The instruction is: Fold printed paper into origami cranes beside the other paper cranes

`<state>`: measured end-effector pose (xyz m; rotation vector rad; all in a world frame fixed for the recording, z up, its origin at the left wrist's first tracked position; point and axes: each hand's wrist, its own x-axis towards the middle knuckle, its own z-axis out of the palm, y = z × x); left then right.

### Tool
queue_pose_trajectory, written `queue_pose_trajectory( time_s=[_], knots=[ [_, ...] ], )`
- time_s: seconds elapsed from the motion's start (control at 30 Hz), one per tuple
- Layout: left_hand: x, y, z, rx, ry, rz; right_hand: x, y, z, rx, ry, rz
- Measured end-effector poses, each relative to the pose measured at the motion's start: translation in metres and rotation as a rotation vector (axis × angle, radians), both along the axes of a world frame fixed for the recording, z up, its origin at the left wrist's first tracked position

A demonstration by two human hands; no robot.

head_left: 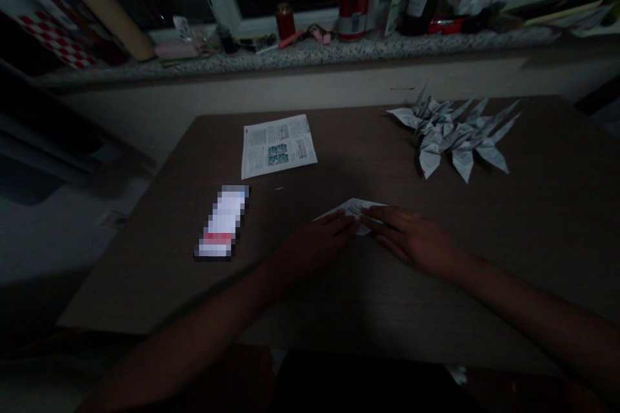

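A small piece of printed paper (pixel 349 210), partly folded, lies flat on the brown table (pixel 533 219) near its middle. My left hand (pixel 317 242) rests on the paper's left part, fingers stretched out and pressing down. My right hand (pixel 411 239) lies on its right part, fingers also extended flat, fingertips almost meeting those of the left. Most of the paper is hidden under the fingers. The scene is dim.
A printed sheet (pixel 278 145) lies flat at the table's far left. A phone (pixel 223 221) sits to the left of my hands. Several folded paper cranes (pixel 455 132) are heaped at the far right. Bottles and a red can (pixel 352 10) crowd the stone windowsill (pixel 310 55).
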<state>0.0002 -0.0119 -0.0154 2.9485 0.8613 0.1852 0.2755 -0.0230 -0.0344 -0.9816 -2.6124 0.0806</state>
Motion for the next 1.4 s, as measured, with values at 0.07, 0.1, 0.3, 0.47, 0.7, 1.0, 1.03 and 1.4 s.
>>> queue_pose_trajectory(
  time_s=[0.07, 0.1, 0.3, 0.47, 0.7, 1.0, 1.03, 1.4],
  knots=[
    [0.000, 0.000, 0.000, 0.004, 0.005, -0.001, -0.001, 0.000, -0.001, 0.005, -0.003, -0.003],
    [0.000, 0.000, 0.001, 0.004, 0.013, -0.004, -0.001, -0.001, -0.001, 0.007, -0.005, -0.004],
    [0.001, -0.001, 0.005, 0.015, 0.040, -0.013, -0.003, -0.002, -0.001, 0.011, -0.019, -0.015],
    [0.002, -0.002, 0.002, 0.030, 0.010, 0.005, -0.003, -0.002, 0.000, 0.008, -0.033, -0.026],
    [0.002, -0.001, 0.001, 0.009, -0.011, 0.011, 0.003, 0.000, -0.002, -0.013, 0.012, 0.023],
    [-0.002, 0.001, 0.001, -0.035, -0.030, 0.023, 0.001, -0.002, 0.004, -0.017, 0.001, 0.015],
    [-0.004, 0.001, 0.001, -0.036, -0.037, 0.027, 0.001, -0.002, 0.004, -0.008, 0.004, 0.014],
    [-0.031, -0.012, 0.007, -0.035, -0.089, 0.111, 0.004, 0.000, 0.000, -0.035, 0.030, 0.030]
  ],
)
